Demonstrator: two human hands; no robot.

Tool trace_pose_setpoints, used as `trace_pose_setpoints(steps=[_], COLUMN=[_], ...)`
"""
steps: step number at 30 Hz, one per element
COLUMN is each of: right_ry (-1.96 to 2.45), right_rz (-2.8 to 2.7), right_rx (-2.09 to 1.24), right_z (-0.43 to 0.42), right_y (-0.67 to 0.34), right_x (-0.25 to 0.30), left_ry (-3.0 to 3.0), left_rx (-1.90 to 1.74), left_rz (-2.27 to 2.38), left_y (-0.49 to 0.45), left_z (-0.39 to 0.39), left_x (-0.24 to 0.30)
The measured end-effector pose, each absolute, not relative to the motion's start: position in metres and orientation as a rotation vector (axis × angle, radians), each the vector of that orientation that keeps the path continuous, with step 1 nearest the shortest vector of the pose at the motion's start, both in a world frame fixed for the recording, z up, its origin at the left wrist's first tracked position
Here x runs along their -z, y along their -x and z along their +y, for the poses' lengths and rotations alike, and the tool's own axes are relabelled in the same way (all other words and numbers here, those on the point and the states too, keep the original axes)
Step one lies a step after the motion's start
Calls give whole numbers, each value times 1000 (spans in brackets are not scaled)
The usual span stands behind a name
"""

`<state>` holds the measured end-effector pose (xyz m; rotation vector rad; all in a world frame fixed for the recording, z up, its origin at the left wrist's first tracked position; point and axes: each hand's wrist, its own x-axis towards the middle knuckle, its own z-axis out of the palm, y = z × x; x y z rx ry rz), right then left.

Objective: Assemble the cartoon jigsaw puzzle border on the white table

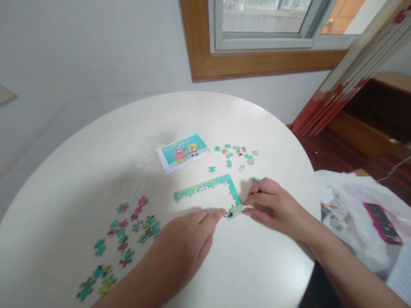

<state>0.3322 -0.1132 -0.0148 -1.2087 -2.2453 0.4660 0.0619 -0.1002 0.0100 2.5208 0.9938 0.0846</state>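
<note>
A partly joined jigsaw puzzle (217, 181) lies on the white table, its teal strips meeting at a corner, with pale greenish pieces (236, 210) at the lower right end. My left hand (192, 234) reaches in from the left, fingers closed together, their tips on the left end of those pale pieces. Against the right edge of the same section, my right hand (272, 203) has its thumb and fingers bent inward. Its fingertips touch the puzzle's border. Whatever lies directly under the fingertips is hidden. A loose teal piece (254, 179) is just behind my right hand.
A cartoon reference picture (183, 152) lies behind the puzzle. Several loose pieces (229, 163) are scattered at its right, and more colourful pieces (122, 233) lie left of my left arm. Beyond the round table's (96, 141) right edge are plastic bags (349, 201) and a pink-edged phone (382, 222).
</note>
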Motion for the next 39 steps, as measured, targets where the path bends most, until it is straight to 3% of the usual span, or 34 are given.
trace_pose_setpoints(steps=[15, 39], right_ry=[1222, 1193], right_rz=[-2235, -2226], right_rx=[-499, -577], right_z=[-114, -114], right_y=[-332, -331], right_x=[10, 10], left_ry=[-2578, -2560], left_rx=[-219, -112], left_rz=[979, 923], left_y=[-52, -57], left_z=[-98, -104], left_x=[-12, -14])
